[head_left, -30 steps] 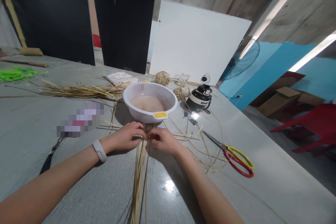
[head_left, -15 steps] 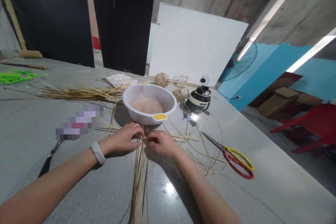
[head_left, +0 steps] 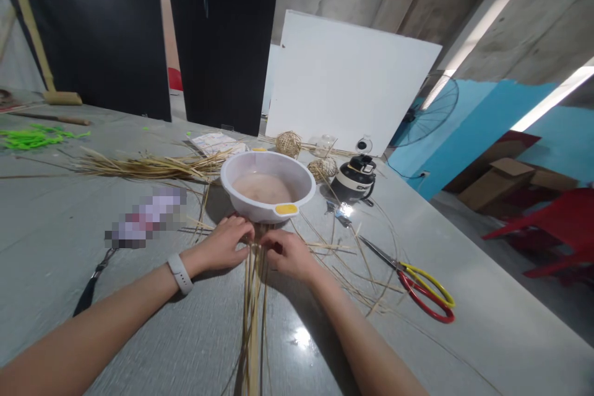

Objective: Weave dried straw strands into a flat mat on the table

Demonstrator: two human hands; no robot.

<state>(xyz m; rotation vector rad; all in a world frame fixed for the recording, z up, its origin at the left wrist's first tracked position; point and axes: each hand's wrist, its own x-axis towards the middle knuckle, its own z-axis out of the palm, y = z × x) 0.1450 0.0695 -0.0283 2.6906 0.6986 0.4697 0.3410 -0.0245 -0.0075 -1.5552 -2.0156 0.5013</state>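
Note:
Long tan plant strips (head_left: 253, 315), perhaps bamboo or rattan, run from the near edge up to a white basin (head_left: 232, 192) with yellow handles and cloudy water inside. My left hand (head_left: 227, 244), with a pale wristband behind it, curls over the left side of the strips just in front of the basin. Opposite it, my right hand (head_left: 288, 253) has its fingers bent and pressed onto the right side of the strips. Both hands appear closed on the strips, though the fingertips are partly hidden. The far ends of the strips are partly covered by the hands and basin.
Scissors (head_left: 413, 284) with red and yellow handles lie right, near loose strips (head_left: 357, 284). A black jug (head_left: 353, 179) and woven balls (head_left: 288, 144) stand behind. At left are a strip bundle (head_left: 153, 166), a blurred pouch (head_left: 148, 216) and green pieces (head_left: 34, 136).
The view has shifted slightly, moving everything a little right in the picture. The strips between my hands lie closer together. Both hands stay at the same place before the basin.

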